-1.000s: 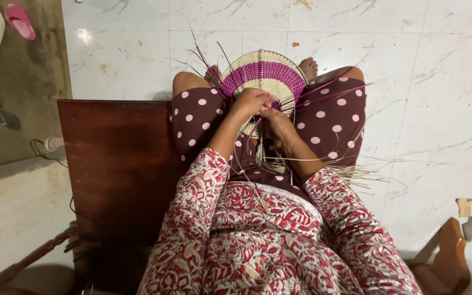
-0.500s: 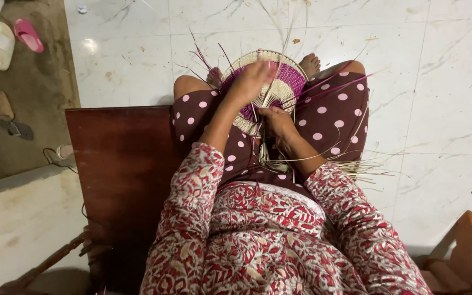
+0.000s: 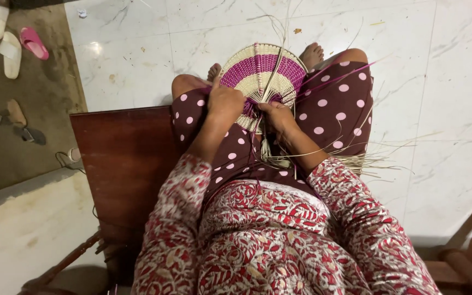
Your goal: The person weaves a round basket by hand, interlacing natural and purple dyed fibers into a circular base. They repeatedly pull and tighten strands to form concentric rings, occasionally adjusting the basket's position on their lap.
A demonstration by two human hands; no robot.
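The round, partly woven disc of cream and magenta straw bands (image 3: 263, 74) rests upright against the person's knees, between the thighs clad in maroon fabric with pink dots (image 3: 334, 109). Loose straw ends stand up from its rim and trail off to the right over the white marble floor (image 3: 438, 82).

The left hand (image 3: 224, 101) lies on the near left edge of the disc, fingers closed over the weave and pressing it against the lap. The right hand (image 3: 277, 114) sits at the lower centre of the disc, fingers drawn together and pinching a thin pale straw strand (image 3: 273, 82) that runs upward across the woven face. A bundle of loose pale straws (image 3: 350, 159) lies across the right thigh, just beside the right forearm.

The person sits on a dark brown wooden bench (image 3: 121, 158). White and pink slippers (image 3: 15, 43) lie well apart on the grey floor at upper left.
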